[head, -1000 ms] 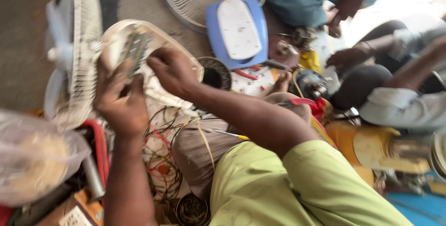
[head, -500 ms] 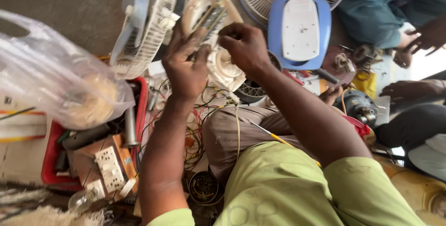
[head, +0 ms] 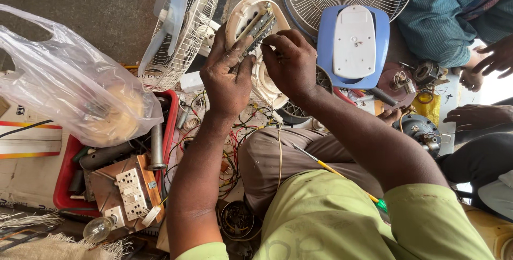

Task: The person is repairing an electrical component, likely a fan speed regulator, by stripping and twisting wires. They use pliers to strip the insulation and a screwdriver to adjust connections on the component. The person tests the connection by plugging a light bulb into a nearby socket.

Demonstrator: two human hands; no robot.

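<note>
Down at the far left, a clear plastic bag [head: 69, 86] bulges over a round pale thing inside it, and under it lies a flat white cardboard box [head: 24, 137] with red, orange and black stripes along its edge. Beside that, a red tray [head: 67, 185] carries metal tubes and a brown board of white switches [head: 131, 190], with a glass bulb [head: 99, 229] just past its near corner. The left hand [head: 227, 81] is wrapped around the lower part of a cream plastic fan housing [head: 248, 25], palm and thumb closed against it, fingers reaching up its side. On the housing sits a slim metal switch strip [head: 257, 29], its long axis running on a slant from near the left thumb up toward the top right. The right hand [head: 291, 62] is curled with fingertips pinched at the strip's lower end; whether they grip a wire or the strip itself I cannot tell. The housing is oval, scuffed and open, held above the lap near a white fan cage [head: 184, 30]. Loose red and yellow wires [head: 235, 137] trail below it. A blue and white fan base [head: 354, 43] lies to the right, and a yellow-handled screwdriver [head: 336, 173] rests across the thigh.
</note>
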